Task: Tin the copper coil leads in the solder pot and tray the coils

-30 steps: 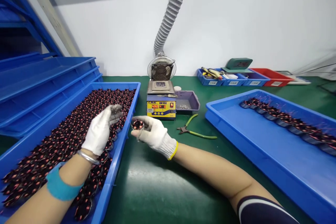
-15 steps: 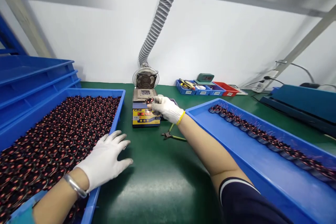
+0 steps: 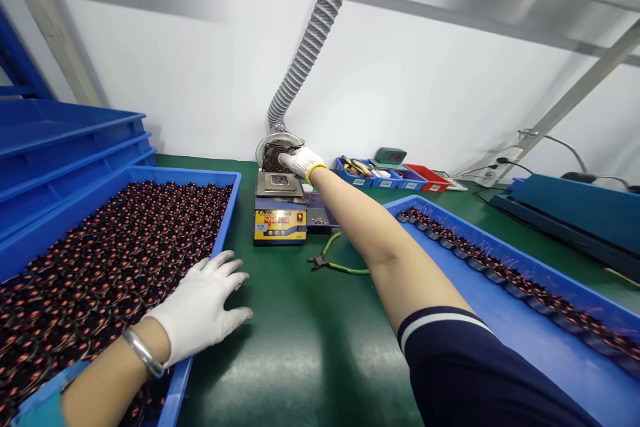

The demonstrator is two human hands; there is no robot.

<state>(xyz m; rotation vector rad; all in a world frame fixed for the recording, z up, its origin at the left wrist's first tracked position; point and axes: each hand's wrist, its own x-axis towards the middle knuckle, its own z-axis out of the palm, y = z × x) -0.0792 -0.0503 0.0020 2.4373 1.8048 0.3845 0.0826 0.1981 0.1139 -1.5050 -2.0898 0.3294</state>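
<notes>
My left hand, in a white glove, lies with fingers spread over the right rim of the blue tray full of small black and copper-red parts. My right hand, also gloved, reaches to the round fan at the end of the grey hose. Its fingers are bent and small in view; whether they hold a part is not clear. Just below stands the yellow and blue device with a lit red display and a metal top with a square opening.
Green-handled cutters lie right of the device. A second blue tray holds a row of parts. Small blue bins, a red bin and a clock stand at the back. Stacked blue trays are at left.
My right hand has moved up and back from above the front of the device to the fan; the part it held no longer shows. My left hand stays in place.
</notes>
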